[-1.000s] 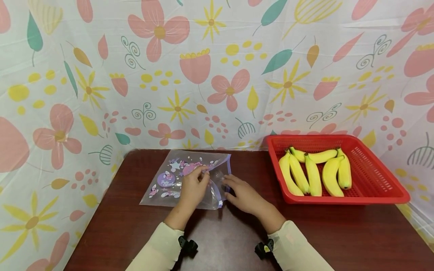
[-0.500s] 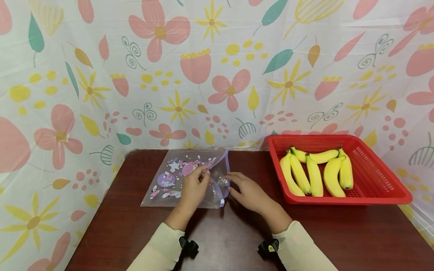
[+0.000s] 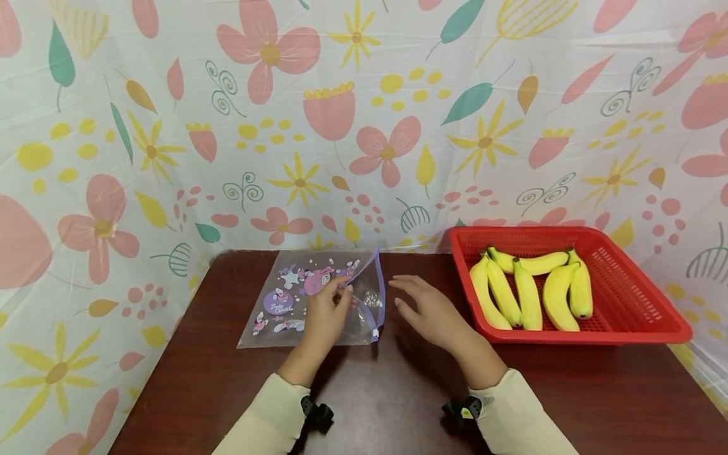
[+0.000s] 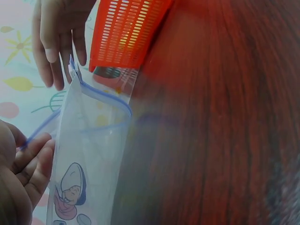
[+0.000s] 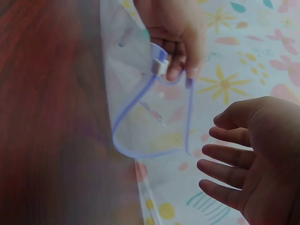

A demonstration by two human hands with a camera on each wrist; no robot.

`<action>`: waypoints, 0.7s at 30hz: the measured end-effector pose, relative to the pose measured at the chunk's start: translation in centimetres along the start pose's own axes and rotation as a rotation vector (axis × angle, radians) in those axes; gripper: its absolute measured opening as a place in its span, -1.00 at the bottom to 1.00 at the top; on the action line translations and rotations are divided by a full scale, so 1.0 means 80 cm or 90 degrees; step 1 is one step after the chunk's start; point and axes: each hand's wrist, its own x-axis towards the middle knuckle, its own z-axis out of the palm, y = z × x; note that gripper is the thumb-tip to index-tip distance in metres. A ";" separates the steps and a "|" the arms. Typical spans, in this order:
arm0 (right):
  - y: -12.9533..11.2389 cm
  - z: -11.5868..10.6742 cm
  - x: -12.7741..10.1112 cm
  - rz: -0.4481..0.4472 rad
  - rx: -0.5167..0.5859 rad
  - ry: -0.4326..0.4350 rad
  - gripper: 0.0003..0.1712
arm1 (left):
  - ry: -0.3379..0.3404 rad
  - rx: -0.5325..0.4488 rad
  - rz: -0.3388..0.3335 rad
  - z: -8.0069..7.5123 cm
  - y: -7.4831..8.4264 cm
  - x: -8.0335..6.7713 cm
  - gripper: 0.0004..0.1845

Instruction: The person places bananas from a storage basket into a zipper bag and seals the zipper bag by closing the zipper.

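Observation:
A clear zip bag (image 3: 279, 328) with pink and purple cartoon prints lies on the table, its purple-edged mouth facing right and gaping. My left hand (image 3: 327, 313) pinches the upper lip of that mouth between thumb and fingers and holds it raised. In the right wrist view the purple rim forms a wide loop, with a white slider (image 5: 160, 66) near the left hand. My right hand (image 3: 429, 313) is off the bag, just right of its mouth, fingers loosely extended and holding nothing; the right wrist view shows the same hand (image 5: 253, 159) with spread fingers.
A red perforated basket (image 3: 631, 284) stands at the right of the dark wooden table (image 3: 392, 404), with several yellow bananas (image 3: 527, 297) in it. A flower-printed cloth (image 3: 387, 126) hangs behind the table and along its left side.
My right hand has let go of the bag's edge and moved right, away from it. The bag's mouth has opened wider. My left hand keeps its pinch in nearly the same place.

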 end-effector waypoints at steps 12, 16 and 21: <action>0.000 -0.021 -0.004 0.017 -0.017 0.024 -0.51 | -0.013 0.026 -0.001 -0.001 0.001 0.000 -0.69; 0.005 -0.026 -0.006 0.033 -0.026 0.067 -0.53 | -0.015 0.034 -0.007 0.000 0.001 0.000 -0.68; 0.015 -0.034 -0.010 0.052 -0.029 0.125 -0.55 | -0.019 0.037 -0.016 0.001 -0.001 0.000 -0.68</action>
